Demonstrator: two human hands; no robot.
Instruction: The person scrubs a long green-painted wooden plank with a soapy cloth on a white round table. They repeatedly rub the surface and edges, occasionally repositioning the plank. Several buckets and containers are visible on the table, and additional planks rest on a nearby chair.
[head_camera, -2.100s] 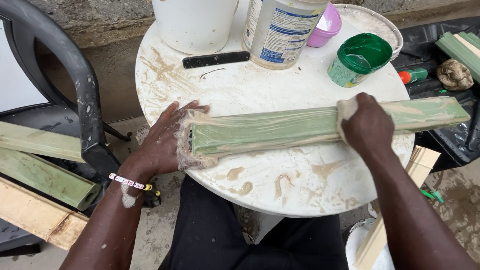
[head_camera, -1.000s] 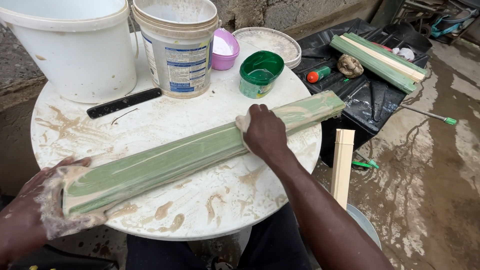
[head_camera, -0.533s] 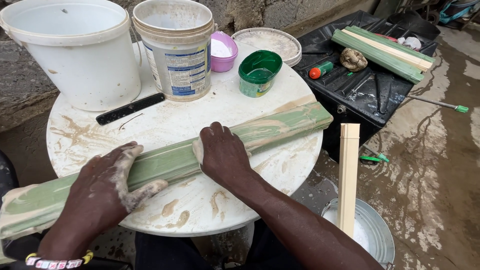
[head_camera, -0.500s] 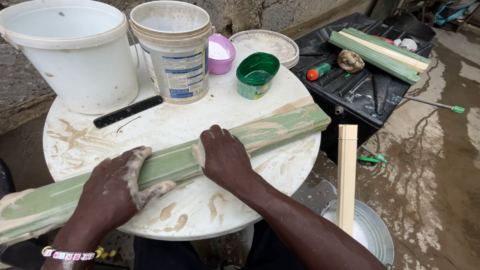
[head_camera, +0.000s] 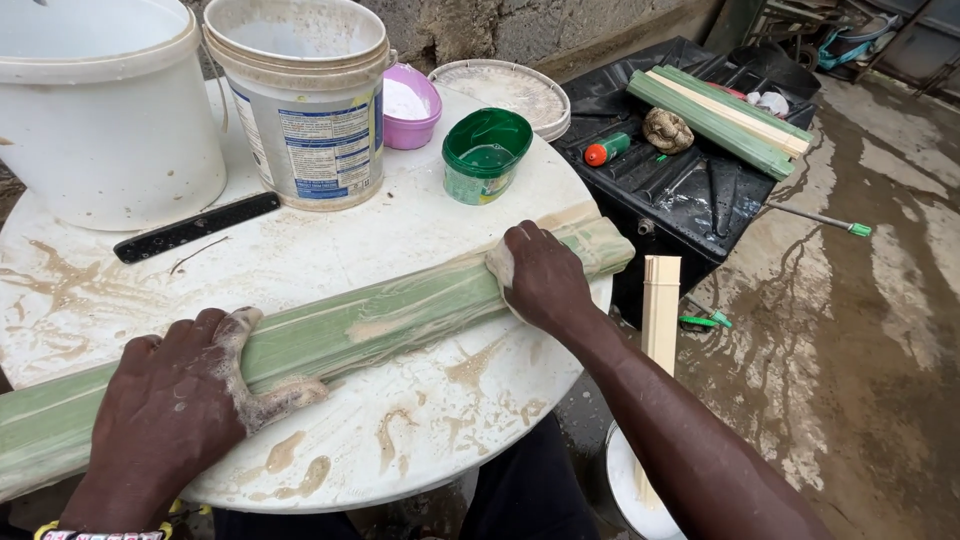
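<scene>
A long green moulded strip (head_camera: 400, 315), wet and smeared with pale paste, lies across the round white table (head_camera: 450, 420). My left hand (head_camera: 180, 400) presses down flat on its near left part, fingers coated in paste. Near the strip's right end, my right hand (head_camera: 540, 280) presses a small pale pad or cloth against it, fingers curled over the pad. The strip's left end runs off the table's edge, out of the picture.
Behind the strip stand a large white bucket (head_camera: 100, 130), a labelled paint tub (head_camera: 305, 100), a pink bowl (head_camera: 410, 105), a green cup (head_camera: 487, 155), a round lid (head_camera: 505, 92) and a black tool (head_camera: 195, 227). More green strips (head_camera: 720, 120) lie on black sheeting at right. A pale strip (head_camera: 658, 330) stands in a basin.
My right hand has slid along the strip from its middle toward the right end. The left hand stays pressed on the left part.
</scene>
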